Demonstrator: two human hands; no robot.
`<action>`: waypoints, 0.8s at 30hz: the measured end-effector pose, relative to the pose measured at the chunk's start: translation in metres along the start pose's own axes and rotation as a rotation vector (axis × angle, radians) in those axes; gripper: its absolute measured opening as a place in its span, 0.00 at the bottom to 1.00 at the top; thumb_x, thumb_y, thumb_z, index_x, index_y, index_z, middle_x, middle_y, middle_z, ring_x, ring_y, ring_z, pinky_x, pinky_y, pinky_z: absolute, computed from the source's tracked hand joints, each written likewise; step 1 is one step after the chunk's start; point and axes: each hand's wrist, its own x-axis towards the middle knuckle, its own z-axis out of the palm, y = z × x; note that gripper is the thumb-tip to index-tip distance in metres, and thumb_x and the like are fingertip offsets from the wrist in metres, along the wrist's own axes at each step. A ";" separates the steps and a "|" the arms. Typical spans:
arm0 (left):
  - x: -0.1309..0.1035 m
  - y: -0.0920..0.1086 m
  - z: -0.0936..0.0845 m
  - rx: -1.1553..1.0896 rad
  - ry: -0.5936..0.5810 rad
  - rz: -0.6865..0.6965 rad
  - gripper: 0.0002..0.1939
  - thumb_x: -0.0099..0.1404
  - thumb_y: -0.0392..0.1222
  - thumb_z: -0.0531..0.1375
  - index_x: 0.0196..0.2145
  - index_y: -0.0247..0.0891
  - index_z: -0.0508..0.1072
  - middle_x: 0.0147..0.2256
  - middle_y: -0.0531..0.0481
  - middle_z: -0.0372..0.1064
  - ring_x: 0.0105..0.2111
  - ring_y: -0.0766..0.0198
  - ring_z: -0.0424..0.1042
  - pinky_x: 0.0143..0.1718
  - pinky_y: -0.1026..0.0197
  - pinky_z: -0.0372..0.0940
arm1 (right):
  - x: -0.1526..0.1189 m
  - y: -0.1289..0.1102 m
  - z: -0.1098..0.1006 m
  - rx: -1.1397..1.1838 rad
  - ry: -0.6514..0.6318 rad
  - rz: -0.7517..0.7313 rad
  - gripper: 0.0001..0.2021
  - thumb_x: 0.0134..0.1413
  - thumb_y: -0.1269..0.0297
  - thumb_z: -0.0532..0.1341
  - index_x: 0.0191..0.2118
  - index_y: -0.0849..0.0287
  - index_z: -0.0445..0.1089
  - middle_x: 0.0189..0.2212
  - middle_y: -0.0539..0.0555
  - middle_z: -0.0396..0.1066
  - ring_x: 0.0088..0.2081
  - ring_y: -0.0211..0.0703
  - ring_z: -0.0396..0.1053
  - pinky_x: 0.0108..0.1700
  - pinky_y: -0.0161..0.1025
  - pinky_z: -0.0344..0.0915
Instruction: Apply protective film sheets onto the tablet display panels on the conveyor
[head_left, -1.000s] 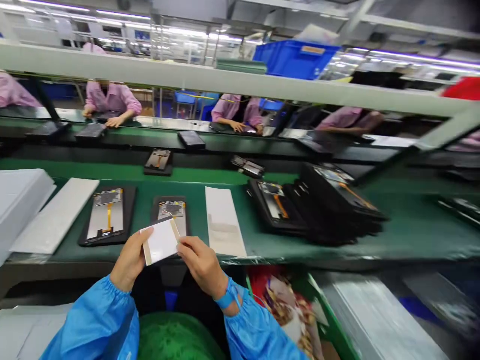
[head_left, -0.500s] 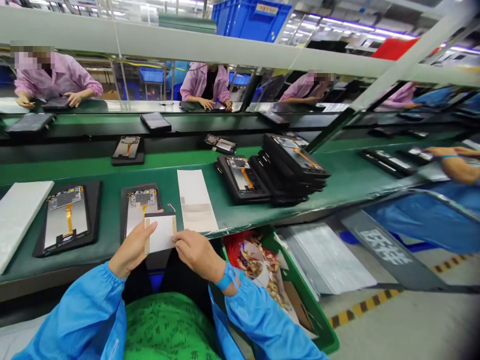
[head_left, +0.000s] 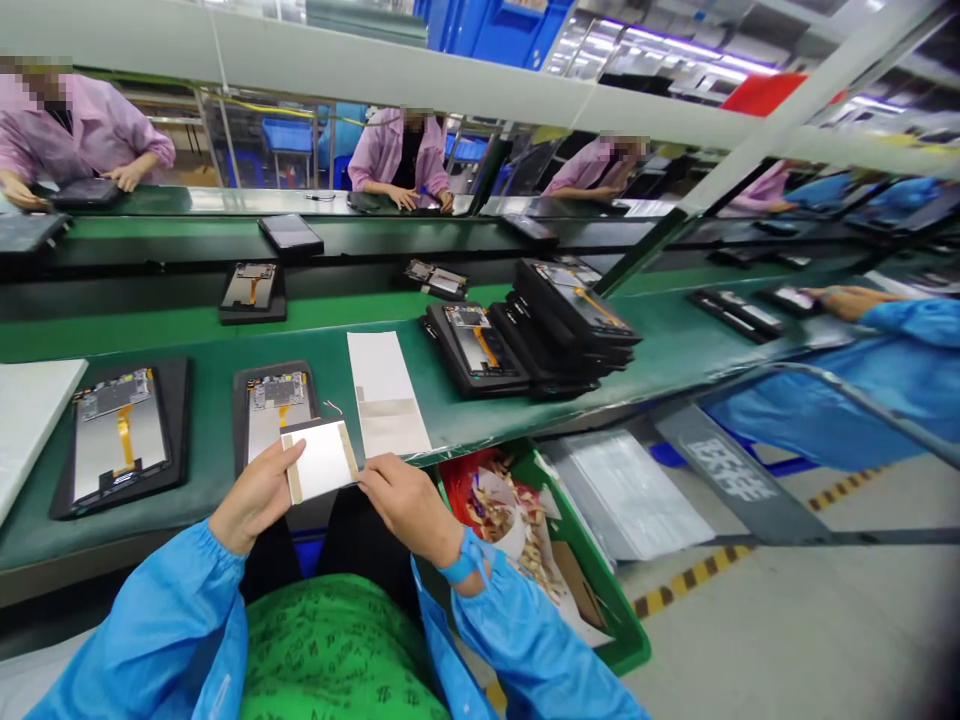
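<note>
Both hands pinch a white adhesive sheet (head_left: 322, 462) above the bench's near edge, left hand (head_left: 255, 497) steadying, right hand (head_left: 401, 502) at its corner, seemingly for peeling, over an open tablet (head_left: 274, 415).

Item: one small white rectangular sheet (head_left: 324, 460), with a tan strip along each short edge, flat and uncreased. We hold it tilted above the near edge of the green bench, our left hand (head_left: 255, 498) pinching its left end and our right hand (head_left: 401, 500) gripping its lower right corner. Directly beneath it lies an open tablet chassis (head_left: 273, 408) in a black tray, its boards exposed and orange ribbon cable showing.
</note>
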 end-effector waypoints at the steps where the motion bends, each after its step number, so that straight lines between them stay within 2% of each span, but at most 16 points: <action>1: -0.001 0.000 0.001 -0.002 -0.001 0.002 0.23 0.66 0.38 0.62 0.57 0.32 0.69 0.49 0.38 0.77 0.50 0.50 0.77 0.53 0.50 0.71 | 0.000 -0.001 0.003 -0.043 0.005 -0.009 0.10 0.67 0.74 0.52 0.38 0.59 0.69 0.35 0.57 0.71 0.37 0.46 0.67 0.37 0.40 0.66; 6: -0.008 -0.001 0.009 -0.002 -0.026 0.041 0.26 0.64 0.39 0.65 0.60 0.34 0.68 0.50 0.39 0.77 0.52 0.49 0.75 0.56 0.49 0.70 | 0.002 -0.006 0.017 -0.149 0.036 -0.065 0.12 0.65 0.76 0.52 0.33 0.58 0.68 0.30 0.55 0.68 0.33 0.45 0.65 0.35 0.41 0.63; 9: -0.014 -0.002 0.011 0.020 -0.089 0.042 0.29 0.64 0.40 0.66 0.61 0.35 0.67 0.50 0.39 0.77 0.53 0.48 0.75 0.57 0.49 0.68 | 0.001 0.001 0.023 -0.018 0.077 0.011 0.10 0.61 0.75 0.54 0.30 0.57 0.67 0.28 0.53 0.68 0.31 0.43 0.65 0.35 0.39 0.62; 10: -0.015 -0.002 0.011 0.027 -0.110 0.021 0.29 0.64 0.40 0.66 0.61 0.35 0.67 0.50 0.39 0.77 0.52 0.48 0.75 0.57 0.48 0.68 | 0.000 0.009 0.023 0.075 0.110 0.092 0.09 0.60 0.75 0.55 0.30 0.57 0.67 0.28 0.52 0.69 0.31 0.42 0.66 0.35 0.38 0.63; 12: -0.018 -0.002 0.008 0.033 -0.137 -0.041 0.28 0.64 0.39 0.65 0.61 0.35 0.67 0.49 0.39 0.77 0.52 0.48 0.75 0.57 0.49 0.68 | -0.003 0.032 0.019 0.264 0.232 0.349 0.06 0.58 0.72 0.56 0.32 0.57 0.68 0.28 0.51 0.71 0.31 0.41 0.69 0.35 0.37 0.65; 15: -0.014 -0.005 0.003 -0.003 -0.113 -0.091 0.26 0.65 0.38 0.64 0.59 0.33 0.69 0.49 0.38 0.77 0.52 0.48 0.75 0.56 0.49 0.69 | -0.009 0.064 0.008 0.364 0.525 0.777 0.05 0.57 0.68 0.56 0.33 0.58 0.68 0.28 0.51 0.74 0.30 0.42 0.71 0.35 0.37 0.67; 16: -0.011 -0.007 0.002 -0.026 -0.102 -0.091 0.25 0.65 0.38 0.63 0.59 0.32 0.69 0.49 0.37 0.77 0.52 0.48 0.75 0.56 0.49 0.69 | -0.011 0.068 0.005 0.349 0.607 0.847 0.04 0.58 0.67 0.57 0.34 0.58 0.68 0.28 0.52 0.74 0.30 0.43 0.72 0.35 0.38 0.68; 17: -0.008 -0.009 0.002 -0.052 -0.097 -0.089 0.24 0.65 0.38 0.63 0.58 0.31 0.69 0.49 0.37 0.77 0.52 0.48 0.75 0.56 0.48 0.69 | -0.011 0.066 0.002 0.328 0.649 0.854 0.04 0.58 0.66 0.57 0.34 0.58 0.68 0.29 0.52 0.75 0.31 0.43 0.72 0.36 0.39 0.69; 19: 0.000 -0.014 0.007 -0.101 -0.109 -0.097 0.22 0.67 0.39 0.62 0.57 0.29 0.70 0.49 0.36 0.77 0.52 0.48 0.75 0.57 0.48 0.68 | -0.011 0.048 0.002 0.295 0.603 0.686 0.04 0.60 0.68 0.57 0.36 0.57 0.69 0.32 0.53 0.75 0.34 0.43 0.73 0.39 0.39 0.70; 22: 0.009 -0.019 0.021 -0.140 -0.144 -0.096 0.18 0.67 0.40 0.61 0.52 0.27 0.72 0.48 0.35 0.77 0.51 0.49 0.76 0.55 0.48 0.69 | -0.007 0.004 0.006 0.220 0.352 0.251 0.09 0.65 0.73 0.54 0.43 0.57 0.71 0.36 0.55 0.75 0.39 0.44 0.73 0.43 0.39 0.70; 24: 0.010 -0.021 0.031 -0.144 -0.156 -0.089 0.16 0.66 0.41 0.62 0.49 0.28 0.73 0.46 0.36 0.77 0.48 0.49 0.77 0.53 0.49 0.70 | -0.004 -0.017 0.008 0.147 0.228 0.048 0.12 0.67 0.75 0.53 0.47 0.58 0.71 0.38 0.56 0.75 0.40 0.44 0.73 0.43 0.38 0.70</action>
